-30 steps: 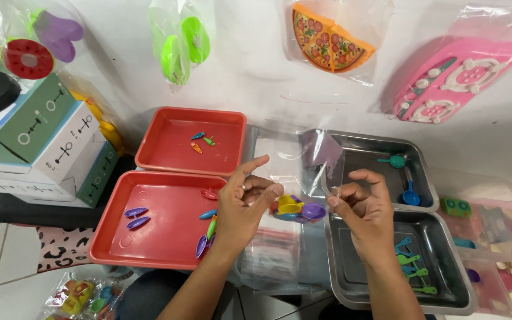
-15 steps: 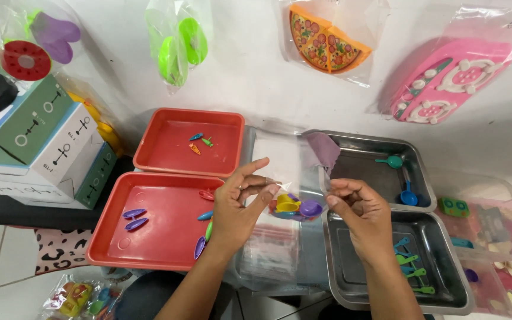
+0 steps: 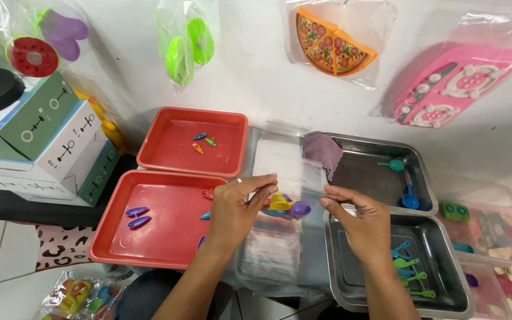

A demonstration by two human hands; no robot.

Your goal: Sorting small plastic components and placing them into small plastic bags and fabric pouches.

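Clear bag [image 3: 294, 169] pinched btwn L hand [image 3: 232, 210] – R hand [image 3: 362, 222]

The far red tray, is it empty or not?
Not empty: the far red tray holds three small toy pieces, blue, green and orange.

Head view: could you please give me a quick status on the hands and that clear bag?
Left hand and right hand pinch the clear plastic bag at either edge. Small coloured toy pieces lie under it. Nothing in the way.

We see our left hand [image 3: 235, 210] with a thin ring on one finger. Our right hand [image 3: 360, 222] and both arms are bare.
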